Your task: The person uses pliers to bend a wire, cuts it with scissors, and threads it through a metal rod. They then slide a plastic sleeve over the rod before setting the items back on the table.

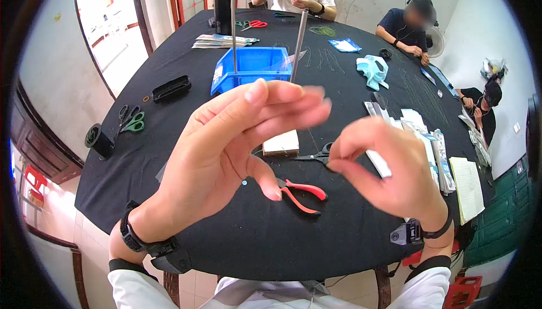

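My left hand (217,134) is raised over the table with its fingers stretched out and the thumb apart, and nothing shows in its palm. Its fingertips are smeared by motion. To the right, my right hand (398,162) has thumb and forefinger pinched together; whatever is between them is too small to make out. Below the hands lie pliers (305,196) with red handles, their jaws partly behind my left thumb. Between the hands are dark scissors (316,155) and a small white block (281,143), partly covered by my left hand.
Behind my left hand stand a blue bin (259,58) and upright metal rods (299,44). Green-handled scissors (133,123), a black spool (100,141) and a black tray (172,89) lie left. Paper packets (440,156) and a notebook (467,187) lie right. Several people sit around the table.
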Demonstrator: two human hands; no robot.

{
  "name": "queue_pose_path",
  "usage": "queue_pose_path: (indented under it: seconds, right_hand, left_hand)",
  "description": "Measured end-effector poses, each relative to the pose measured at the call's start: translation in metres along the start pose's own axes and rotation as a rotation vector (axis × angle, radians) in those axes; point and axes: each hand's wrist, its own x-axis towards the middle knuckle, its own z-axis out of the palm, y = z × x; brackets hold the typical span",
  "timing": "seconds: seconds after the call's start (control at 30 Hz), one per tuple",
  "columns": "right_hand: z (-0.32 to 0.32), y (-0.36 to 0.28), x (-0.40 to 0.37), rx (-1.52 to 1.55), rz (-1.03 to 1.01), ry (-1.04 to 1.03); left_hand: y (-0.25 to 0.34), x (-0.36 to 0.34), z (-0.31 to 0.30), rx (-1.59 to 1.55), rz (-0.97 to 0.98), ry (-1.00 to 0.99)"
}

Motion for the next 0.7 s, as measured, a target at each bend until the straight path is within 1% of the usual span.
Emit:
queue_pose_path:
  seconds: [0.03, 0.1, 0.17, 0.23, 0.27, 0.37, 0.4, 0.6, 0.7]
  right_hand:
    - [0.004, -0.002, -0.001, -0.03, -0.067, 0.013]
    - [0.007, -0.007, -0.001, -0.014, -0.128, 0.009]
    - [0.008, -0.006, -0.002, 0.001, -0.176, -0.004]
    - [0.013, -0.002, -0.002, -0.004, -0.226, 0.012]
    - [0.015, 0.001, -0.002, -0.017, -0.238, 0.005]
    - [0.021, 0.013, -0.003, -0.04, -0.262, -0.039]
    - [0.023, 0.018, -0.004, -0.045, -0.27, -0.057]
    - [0.042, 0.048, -0.004, -0.027, -0.324, -0.068]
    - [0.055, 0.065, -0.008, -0.008, -0.345, -0.041]
  left_hand:
    - [0.0, -0.001, -0.002, 0.168, 0.012, -0.033]
    - [-0.003, -0.003, -0.007, 0.503, 0.029, -0.099]
    - [-0.013, -0.008, -0.009, 0.739, 0.039, -0.065]
    - [-0.009, -0.013, -0.013, 0.952, -0.112, -0.132]
    - [-0.014, -0.015, -0.012, 0.897, -0.115, -0.114]
    - [-0.021, -0.013, -0.023, 0.898, -0.128, -0.212]
    - [-0.02, -0.011, -0.026, 0.86, -0.215, -0.228]
    - [-0.032, 0.0, -0.045, 0.6, -0.399, -0.124]
    - [-0.041, 0.003, -0.057, 0.481, -0.499, -0.053]
